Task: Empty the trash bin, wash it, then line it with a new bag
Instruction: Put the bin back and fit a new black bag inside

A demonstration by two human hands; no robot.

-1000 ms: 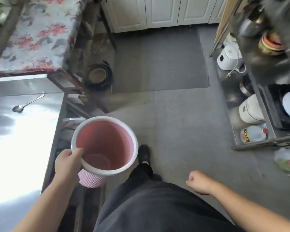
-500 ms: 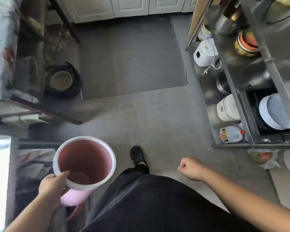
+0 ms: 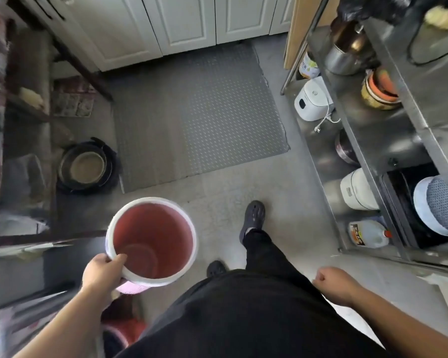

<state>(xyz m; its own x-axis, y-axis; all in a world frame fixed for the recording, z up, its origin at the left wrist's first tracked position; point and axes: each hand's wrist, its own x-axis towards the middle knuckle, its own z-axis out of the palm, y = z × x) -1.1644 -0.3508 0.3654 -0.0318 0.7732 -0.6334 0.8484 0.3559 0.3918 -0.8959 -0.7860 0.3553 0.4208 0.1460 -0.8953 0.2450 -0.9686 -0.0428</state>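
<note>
The left hand (image 3: 101, 272) grips the empty pink bin's (image 3: 153, 239) white rim at seven o'clock — the right hand (image 3: 335, 285) is a bare fist.

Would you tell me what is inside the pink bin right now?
The pink bin, gripped at its rim by the left hand, shows bare pink walls and floor, no bag or trash. The thumb covers a small patch of wall.

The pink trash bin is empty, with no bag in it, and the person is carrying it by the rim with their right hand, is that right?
Not quite: the head view shows the left hand gripping the rim of the pink trash bin, not the right. The right hand is curled and holds nothing. The bin is empty and unlined, as you said.
</note>
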